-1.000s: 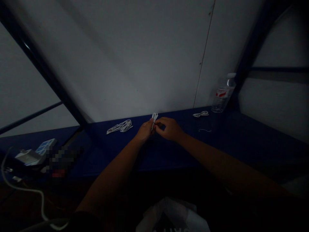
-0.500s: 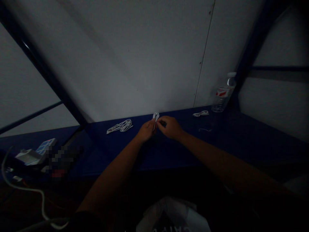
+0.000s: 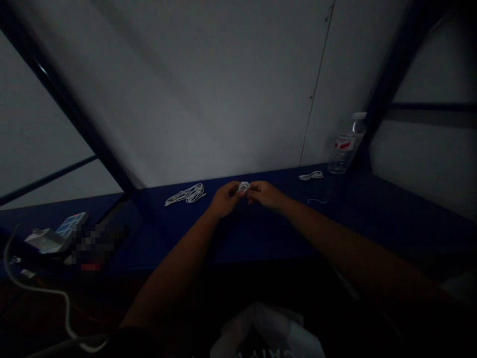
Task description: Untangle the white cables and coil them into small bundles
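A blue counter point(image 3: 238, 241) runs along a pale wall point(image 3: 208, 89) with a vertical seam; the room is dim, and a slanting blue post point(image 3: 70, 107) stands on the left. Three bundles of white cable show. The held coil point(image 3: 244, 186) is between the two hands, above the middle of the counter: the fingers of the left hand point(image 3: 224, 200) grip its left side, and those of the right hand point(image 3: 266, 194) pinch its right. The left bundle point(image 3: 186, 194) and the right bundle point(image 3: 311, 175) lie on the counter, well apart. One thin pale strand point(image 3: 317, 201) lies near the right bundle. One clear bottle point(image 3: 346, 151) stands beside it, with a red-and-white label too small to read. Pale lettering on the clothing point(image 3: 268, 333) below is only partly visible.
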Demonstrator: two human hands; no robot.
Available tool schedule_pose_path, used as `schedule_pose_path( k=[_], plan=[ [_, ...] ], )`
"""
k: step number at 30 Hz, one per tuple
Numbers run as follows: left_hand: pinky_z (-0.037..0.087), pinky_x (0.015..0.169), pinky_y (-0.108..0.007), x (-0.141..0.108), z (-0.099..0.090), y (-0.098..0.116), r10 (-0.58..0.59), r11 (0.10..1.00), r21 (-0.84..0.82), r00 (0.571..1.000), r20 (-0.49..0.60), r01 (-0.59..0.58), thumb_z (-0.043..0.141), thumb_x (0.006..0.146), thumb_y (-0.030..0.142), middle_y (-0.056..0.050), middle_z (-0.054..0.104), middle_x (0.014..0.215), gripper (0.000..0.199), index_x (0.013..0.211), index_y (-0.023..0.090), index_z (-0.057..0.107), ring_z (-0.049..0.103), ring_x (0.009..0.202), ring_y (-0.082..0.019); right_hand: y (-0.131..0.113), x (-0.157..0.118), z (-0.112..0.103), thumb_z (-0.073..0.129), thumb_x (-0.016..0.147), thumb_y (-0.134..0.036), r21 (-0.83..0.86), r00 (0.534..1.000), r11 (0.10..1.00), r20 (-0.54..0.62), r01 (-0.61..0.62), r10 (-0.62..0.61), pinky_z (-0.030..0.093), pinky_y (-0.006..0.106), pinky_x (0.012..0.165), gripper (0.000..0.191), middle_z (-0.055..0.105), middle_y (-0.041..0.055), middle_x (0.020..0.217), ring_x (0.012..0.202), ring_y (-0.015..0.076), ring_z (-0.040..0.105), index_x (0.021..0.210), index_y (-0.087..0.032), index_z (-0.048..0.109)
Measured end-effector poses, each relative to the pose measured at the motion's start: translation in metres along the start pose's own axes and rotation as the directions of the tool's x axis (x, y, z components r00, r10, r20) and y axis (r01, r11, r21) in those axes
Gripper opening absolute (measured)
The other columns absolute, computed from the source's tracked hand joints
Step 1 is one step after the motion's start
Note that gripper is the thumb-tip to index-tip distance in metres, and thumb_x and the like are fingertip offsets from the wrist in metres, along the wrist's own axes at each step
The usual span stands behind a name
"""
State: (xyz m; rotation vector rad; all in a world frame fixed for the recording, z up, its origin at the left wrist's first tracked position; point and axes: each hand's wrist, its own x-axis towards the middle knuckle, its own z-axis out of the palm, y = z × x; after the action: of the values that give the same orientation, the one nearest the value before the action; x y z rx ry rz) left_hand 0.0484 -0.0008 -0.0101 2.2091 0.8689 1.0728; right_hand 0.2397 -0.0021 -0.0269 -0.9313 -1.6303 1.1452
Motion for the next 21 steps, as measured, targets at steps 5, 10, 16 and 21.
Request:
schedule_pose_path(
  k=[5,10,16,21],
  plan=[
    [0.041,0.106,-0.046,0.0,-0.008,0.006,0.193,0.976,0.092,0.98,0.047,-0.196,0.064,0.088,0.033,-0.011,0.052,0.139,0.023,0.106,0.023,0.073,0.053,0.125,-0.026,-0.003,-0.005,-0.004,0.08,0.069,-0.042,0.292,0.977,0.941,0.176,-0.17,0.122,0.051,0.027,0.067,0.034,0.065,0.0031,0.079,0.068,0.0127,0.06,0.085,-0.016,0.065],
    [0.028,0.116,-0.053,-0.004,-0.014,0.014,0.248,0.93,0.252,0.963,0.106,-0.267,0.056,0.093,0.035,-0.002,0.026,0.16,0.028,0.116,0.032,0.071,0.028,0.145,-0.028,-0.007,-0.003,-0.03,0.073,0.075,-0.043,0.181,0.979,0.971,0.155,-0.159,0.131,0.051,0.029,0.072,0.03,0.067,0.0056,0.081,0.072,0.0147,0.061,0.085,-0.016,0.065],
    [0.031,0.114,-0.055,-0.005,-0.012,0.011,0.153,0.938,0.304,0.986,0.068,-0.167,0.058,0.091,0.04,-0.007,0.031,0.157,0.039,0.129,0.031,0.062,0.031,0.143,-0.03,-0.002,0.002,-0.115,0.057,0.082,-0.034,-0.607,0.923,0.766,-0.382,-0.21,-0.05,0.044,0.026,0.064,0.022,0.07,0.0053,0.075,0.067,0.016,0.061,0.085,-0.016,0.069],
    [0.034,0.113,-0.05,-0.004,-0.009,0.003,0.054,0.95,0.306,0.998,0.013,-0.055,0.059,0.09,0.035,-0.01,0.049,0.139,0.032,0.12,0.026,0.066,0.044,0.134,-0.026,0.013,0.014,-0.149,0.055,0.081,-0.029,-0.734,0.787,0.564,-0.576,-0.379,-0.221,0.046,0.03,0.073,0.023,0.072,0.0119,0.091,0.082,0.0219,0.064,0.088,-0.015,0.072]
  ],
)
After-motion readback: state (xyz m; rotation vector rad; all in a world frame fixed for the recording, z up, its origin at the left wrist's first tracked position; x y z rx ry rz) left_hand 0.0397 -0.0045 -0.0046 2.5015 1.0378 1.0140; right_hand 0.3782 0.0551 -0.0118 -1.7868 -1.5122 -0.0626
